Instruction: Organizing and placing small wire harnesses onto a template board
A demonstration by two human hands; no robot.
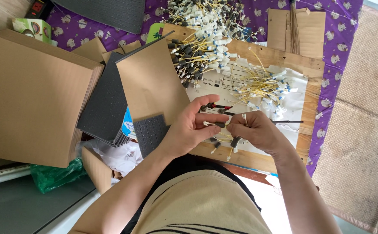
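My left hand [192,126] pinches a small black and white part [215,124] between thumb and fingertips, above a wooden board [280,58]. My right hand [256,131] meets it at the fingertips, fingers closed on a thin yellow wire with a black sleeve [235,141] that hangs below the palm. A white paper sheet [299,93] covers the board. On it lies a bundle of yellow wires with white connectors [264,89]. Red and black pins [217,106] stand on the board just beyond my fingers.
A bigger heap of yellow wires with black and white ends [202,30] lies at the far side. Brown card sheets [30,95] and dark foam pads [104,102] are stacked on the left. A purple patterned cloth [336,26] covers the table, with a woven mat [362,125] on the right.
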